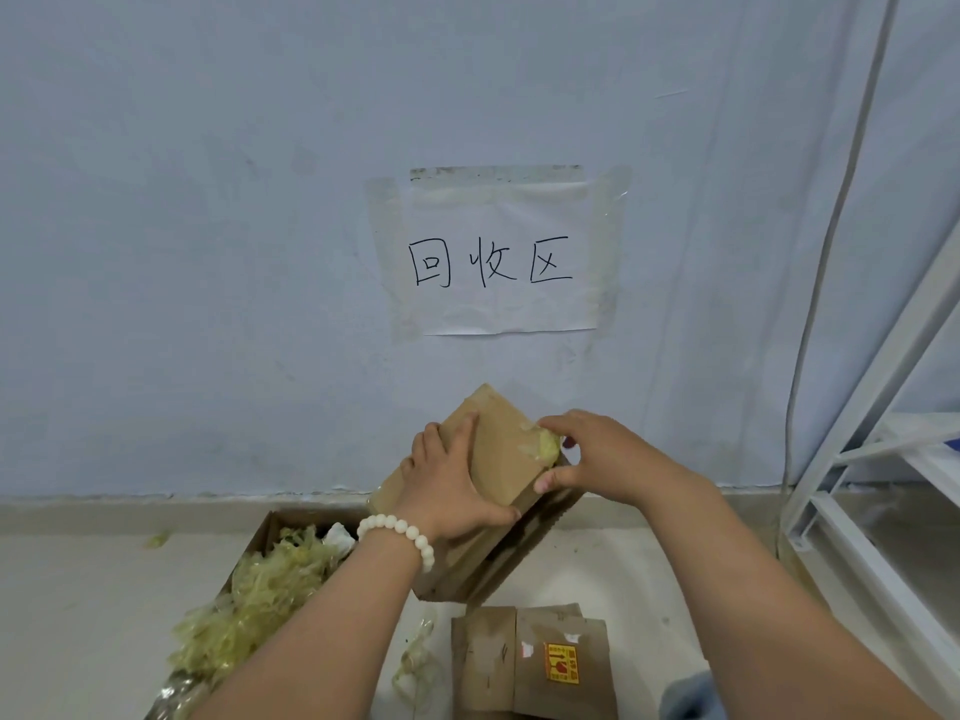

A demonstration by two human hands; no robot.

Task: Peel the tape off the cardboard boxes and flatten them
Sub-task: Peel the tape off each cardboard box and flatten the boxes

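I hold a brown cardboard box tilted up in front of the wall, above the floor. My left hand grips its left side, thumb along the lower edge and fingers on top. At the box's upper right edge, my right hand pinches a crumpled wad of yellowish tape. The box's lower flaps hang open beneath my hands.
An open carton full of peeled yellowish tape sits on the floor at the left. Flattened cardboard with a red-yellow label lies below. A loose tape strip lies between them. A white metal rack stands at right. A paper sign is taped to the wall.
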